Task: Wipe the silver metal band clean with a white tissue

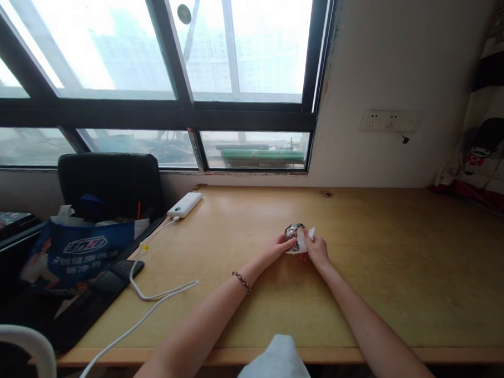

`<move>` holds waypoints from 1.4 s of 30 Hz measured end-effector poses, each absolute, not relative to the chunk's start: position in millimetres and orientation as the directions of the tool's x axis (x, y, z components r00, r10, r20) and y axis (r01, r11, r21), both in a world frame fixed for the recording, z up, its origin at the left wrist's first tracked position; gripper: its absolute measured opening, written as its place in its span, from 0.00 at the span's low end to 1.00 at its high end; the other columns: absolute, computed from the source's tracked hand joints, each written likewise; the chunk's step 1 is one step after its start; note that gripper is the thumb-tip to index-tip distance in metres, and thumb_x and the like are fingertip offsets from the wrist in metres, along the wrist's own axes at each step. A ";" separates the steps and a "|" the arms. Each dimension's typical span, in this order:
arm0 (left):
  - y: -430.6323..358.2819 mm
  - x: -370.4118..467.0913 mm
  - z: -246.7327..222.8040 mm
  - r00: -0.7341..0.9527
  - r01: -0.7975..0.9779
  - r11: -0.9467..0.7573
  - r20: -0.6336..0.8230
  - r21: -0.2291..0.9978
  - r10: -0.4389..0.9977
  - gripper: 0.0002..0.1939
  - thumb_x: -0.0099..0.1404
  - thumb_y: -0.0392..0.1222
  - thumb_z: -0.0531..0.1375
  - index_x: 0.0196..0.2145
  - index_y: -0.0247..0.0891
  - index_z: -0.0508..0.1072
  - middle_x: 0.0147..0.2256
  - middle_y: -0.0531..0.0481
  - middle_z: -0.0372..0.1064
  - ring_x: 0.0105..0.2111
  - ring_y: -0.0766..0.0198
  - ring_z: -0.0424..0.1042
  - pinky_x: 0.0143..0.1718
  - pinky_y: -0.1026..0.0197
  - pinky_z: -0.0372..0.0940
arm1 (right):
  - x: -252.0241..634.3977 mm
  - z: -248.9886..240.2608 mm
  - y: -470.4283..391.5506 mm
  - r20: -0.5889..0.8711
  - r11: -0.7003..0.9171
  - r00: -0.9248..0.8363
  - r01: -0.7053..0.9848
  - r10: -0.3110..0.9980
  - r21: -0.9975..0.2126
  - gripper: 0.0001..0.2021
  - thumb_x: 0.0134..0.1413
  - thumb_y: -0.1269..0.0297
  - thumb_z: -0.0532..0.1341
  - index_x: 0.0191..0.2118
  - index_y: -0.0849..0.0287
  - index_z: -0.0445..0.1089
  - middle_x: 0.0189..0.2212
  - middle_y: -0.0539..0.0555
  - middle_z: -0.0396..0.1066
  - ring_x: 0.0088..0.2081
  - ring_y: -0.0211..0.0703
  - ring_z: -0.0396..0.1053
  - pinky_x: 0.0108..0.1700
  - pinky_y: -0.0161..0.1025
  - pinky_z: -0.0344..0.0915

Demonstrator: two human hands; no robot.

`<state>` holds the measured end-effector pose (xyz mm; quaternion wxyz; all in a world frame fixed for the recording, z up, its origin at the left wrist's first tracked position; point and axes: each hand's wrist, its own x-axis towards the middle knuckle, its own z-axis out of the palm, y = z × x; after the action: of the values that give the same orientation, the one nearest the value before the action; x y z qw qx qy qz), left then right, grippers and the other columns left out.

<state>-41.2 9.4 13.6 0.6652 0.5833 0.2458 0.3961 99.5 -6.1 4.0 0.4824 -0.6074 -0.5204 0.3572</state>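
Observation:
Above the middle of the wooden table (230,316), both hands meet around a small, shiny dark-and-silver object (292,232), too small to name for certain. My left hand (279,247) grips its left side, fingers closed, with a braided bracelet on that wrist. On the right, my right hand (316,248) pinches a white tissue or cloth (303,242) that lies against the object's right side and underside. The fingertips beneath are partly hidden.
A white power bank (185,205) with a white cable (147,297) lies at the table's left edge. Beyond that edge are a black chair (110,177) and a blue printed bag (82,254). Windows and a wall socket (388,121) are behind the table.

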 end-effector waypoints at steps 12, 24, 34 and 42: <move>16.7 -42.1 4.9 0.490 -0.264 0.138 0.009 0.955 0.872 0.29 0.51 0.60 0.54 0.39 0.30 0.70 0.30 0.44 0.71 0.27 0.62 0.69 0.31 0.62 0.62 | 93.3 -5.0 -4.6 -0.023 -0.045 0.109 0.200 0.994 -0.979 0.14 0.45 0.56 0.54 0.22 0.61 0.67 0.07 0.48 0.59 0.10 0.35 0.56 0.13 0.30 0.51; 24.3 -48.6 -0.2 0.393 -0.246 0.192 -0.083 0.950 0.916 0.35 0.50 0.68 0.46 0.30 0.29 0.71 0.21 0.43 0.70 0.20 0.64 0.69 0.24 0.63 0.61 | 94.5 17.2 -17.1 0.450 0.261 0.056 0.748 0.891 -0.610 0.15 0.53 0.59 0.47 0.29 0.62 0.68 0.21 0.57 0.69 0.24 0.41 0.67 0.27 0.32 0.55; 22.8 -45.9 -5.5 0.398 -0.123 0.118 -0.059 0.985 0.915 0.37 0.52 0.67 0.42 0.30 0.29 0.72 0.22 0.44 0.69 0.20 0.66 0.67 0.24 0.65 0.60 | 94.4 4.7 -10.2 0.237 0.131 0.123 0.555 0.964 -0.821 0.17 0.48 0.55 0.52 0.21 0.60 0.69 0.11 0.52 0.65 0.10 0.36 0.59 0.15 0.31 0.53; 14.1 -42.1 3.5 0.503 -0.149 -0.073 0.139 0.986 0.853 0.24 0.51 0.53 0.58 0.40 0.31 0.70 0.33 0.46 0.69 0.31 0.64 0.67 0.32 0.65 0.59 | 89.5 11.6 -15.3 0.119 0.015 0.259 0.369 0.958 -0.929 0.26 0.50 0.47 0.46 0.17 0.60 0.68 0.06 0.51 0.59 0.08 0.37 0.57 0.11 0.32 0.52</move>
<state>-42.1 14.1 3.5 0.6167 0.6095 0.2886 0.4062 89.5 -15.3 11.6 0.4809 -0.6313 -0.5258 0.3063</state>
